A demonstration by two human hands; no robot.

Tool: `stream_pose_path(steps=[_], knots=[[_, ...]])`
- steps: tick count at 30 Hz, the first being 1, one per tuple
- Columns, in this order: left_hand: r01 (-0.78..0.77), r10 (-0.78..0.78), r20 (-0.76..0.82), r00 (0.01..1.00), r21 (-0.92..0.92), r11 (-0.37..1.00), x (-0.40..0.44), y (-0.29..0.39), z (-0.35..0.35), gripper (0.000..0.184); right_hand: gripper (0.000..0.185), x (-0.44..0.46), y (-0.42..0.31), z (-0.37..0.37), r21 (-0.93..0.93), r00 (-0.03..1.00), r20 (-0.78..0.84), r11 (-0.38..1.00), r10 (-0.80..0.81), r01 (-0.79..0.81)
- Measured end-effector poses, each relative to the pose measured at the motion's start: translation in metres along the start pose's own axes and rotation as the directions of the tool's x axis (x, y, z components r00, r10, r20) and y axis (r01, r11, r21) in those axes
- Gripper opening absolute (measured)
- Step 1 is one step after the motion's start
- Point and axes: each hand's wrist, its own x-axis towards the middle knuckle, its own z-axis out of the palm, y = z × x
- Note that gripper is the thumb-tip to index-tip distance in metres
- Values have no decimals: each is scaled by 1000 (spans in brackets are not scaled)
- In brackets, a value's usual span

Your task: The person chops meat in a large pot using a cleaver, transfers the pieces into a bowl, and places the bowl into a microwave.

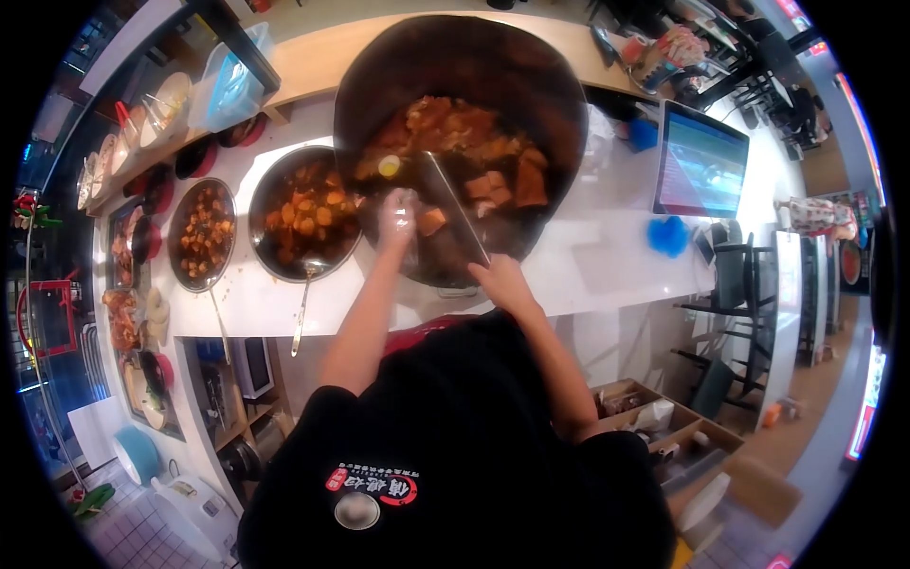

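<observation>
A very large dark pot (365,90) of brown braised food stands in front of me. My right hand (503,284) is closed at the near end of a knife-like tool with a long, narrow metal blade (455,201), which slants away over the pot. In a clear plastic glove, my left hand (398,214) is over the pot's left side with its fingers drawn together. Beside its fingers lies a brown chunk of meat (432,223); whether they grip it is unclear. Larger meat pieces (531,180) and a yellow-centred round piece (389,166) are also in the pot.
Left of the big pot are two smaller pots of stewed food (308,211) (204,232), their ladle handles (300,318) jutting over the counter's front edge. A screen (701,156) and a blue crumpled item (668,236) are on the right. Open drawers (664,427) sit below.
</observation>
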Motion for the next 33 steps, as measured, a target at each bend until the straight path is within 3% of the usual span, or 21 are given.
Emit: stream_pose_path(steps=[1, 5, 7, 8, 10, 11, 13, 17, 19, 23, 25, 29, 30, 32, 33], knots=[[126, -117, 74, 990, -135, 983, -4, 19, -2, 25, 36, 3, 0, 4, -14, 1000, -6, 1000, -17, 17], [276, -239, 155, 959, -300, 913, -8, 67, -10, 28, 35, 7, 1, 15, 40, 999, 1, 999, 36, -36], [84, -106, 153, 983, 143, 986, 0, 68, -8, 34, 35, 8, 6, 24, -18, 999, -39, 1000, 7, -8], [85, -107, 158, 982, 143, 986, 0, 66, -5, 34, 35, 7, 9, 27, -17, 999, -41, 1000, 12, -13], [6, -4, -7, 1000, 285, 959, -4, 60, 0, 38, 35, 3, 9, 29, 10, 999, -53, 1000, -3, 4], [4, -5, 1, 1000, 286, 958, -8, 56, -1, 38, 35, 4, 8, 30, 14, 998, -56, 1000, 4, -3], [143, -146, 16, 989, 110, 984, -25, 71, -15, 42, 34, 4, 7, 33, 39, 996, -85, 999, -26, 29], [122, -114, -67, 991, 137, 983, -32, 55, -14, 40, 32, 8, 12, 42, 25, 996, -89, 999, -23, 26], [270, -280, 34, 960, 175, 947, -33, 70, -22, 35, 31, 9, 13, 46, 15, 992, -118, 999, -47, 50], [149, -180, 74, 981, 302, 941, -43, 74, -25, 29, 29, 10, 13, 49, 21, 993, -119, 999, -21, 24], [18, -28, 33, 999, 279, 960, -42, 67, -21, 25, 28, 12, 12, 47, 16, 993, -112, 999, -37, 40], [106, -105, -16, 994, 255, 961, -44, 62, -12, 22, 28, 2, -24, 10, -8, 989, -115, 996, -89, 89], [116, -115, -62, 991, 17, 993, -39, 25, -1, 23, 28, -4, -39, -1, 41, 986, -149, 995, -81, 88], [108, -135, -114, 984, -215, 971, -39, 22, -4, 24, 29, 1, -37, 4, 95, 982, -173, 991, -72, 90], [107, -106, -68, 992, 10, 994, -45, 58, -12, 23, 29, 13, -17, 22, 63, 989, -138, 997, -45, 54]])
